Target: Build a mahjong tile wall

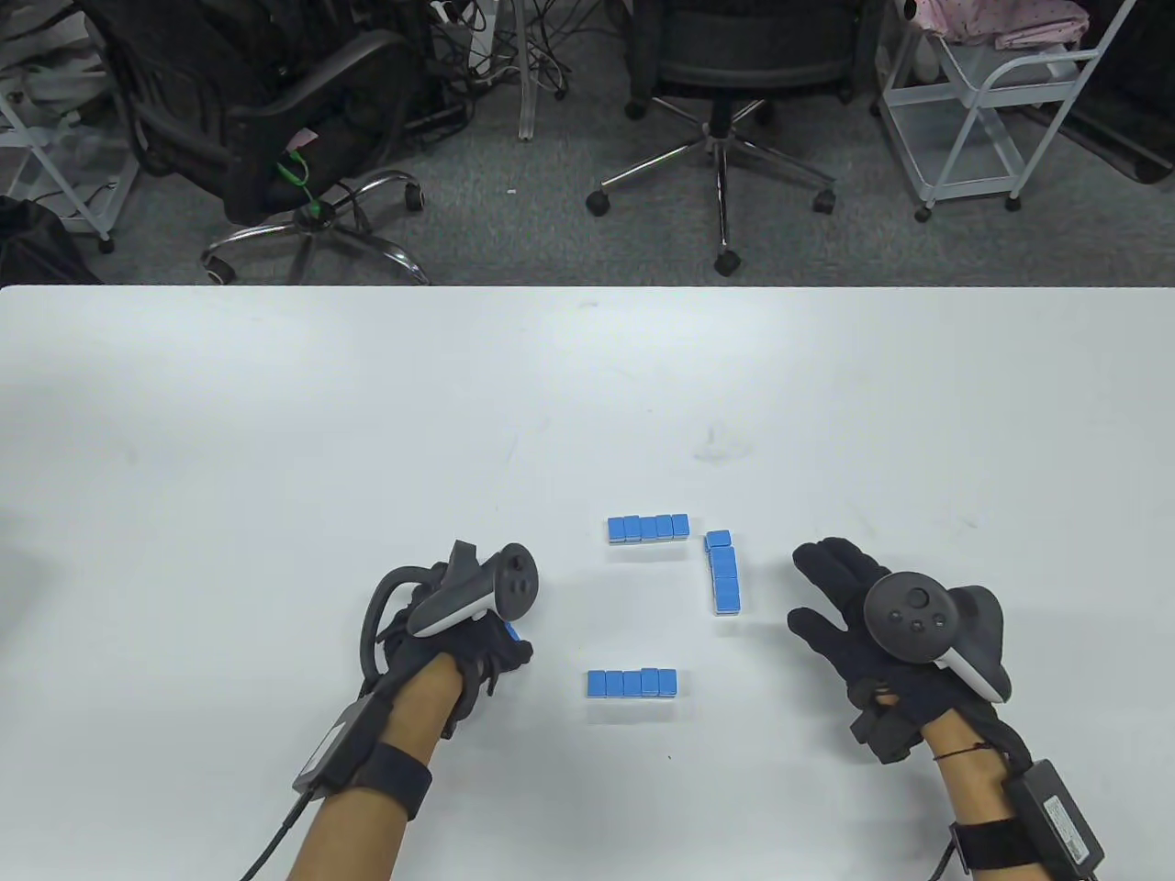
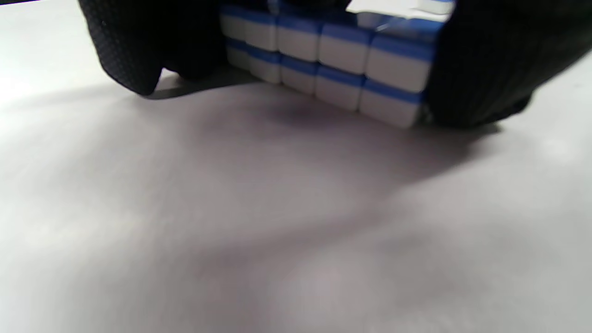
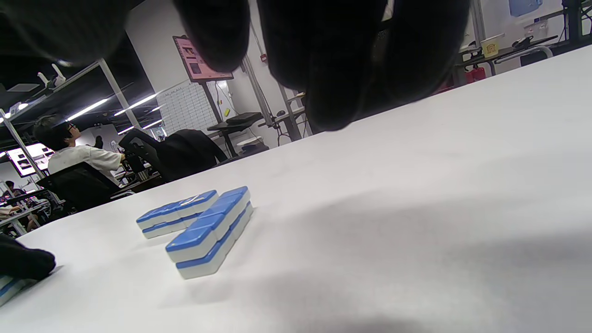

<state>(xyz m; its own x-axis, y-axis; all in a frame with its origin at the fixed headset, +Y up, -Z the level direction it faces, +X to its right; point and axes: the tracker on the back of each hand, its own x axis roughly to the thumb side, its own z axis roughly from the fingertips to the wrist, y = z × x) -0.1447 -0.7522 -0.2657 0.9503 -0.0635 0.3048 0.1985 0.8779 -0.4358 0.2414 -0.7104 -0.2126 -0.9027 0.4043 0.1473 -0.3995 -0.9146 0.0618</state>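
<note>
Blue-backed mahjong tiles stand in two-layer rows on the white table (image 1: 275,413): a far row (image 1: 647,528), a right column (image 1: 723,578) and a near row (image 1: 632,683). My left hand (image 1: 477,642) grips a fourth two-layer row (image 2: 323,60) by its two ends; in the table view only one blue corner (image 1: 512,631) of that row shows beside the glove. My right hand (image 1: 840,596) lies open with fingers spread, right of the right column and not touching it. The right wrist view shows the right column (image 3: 210,233) and the far row (image 3: 178,212).
The table's far edge (image 1: 587,288) borders a floor with office chairs (image 1: 734,55) and a white cart (image 1: 991,101). The three free rows frame a small bare square (image 1: 643,606) of table between my hands.
</note>
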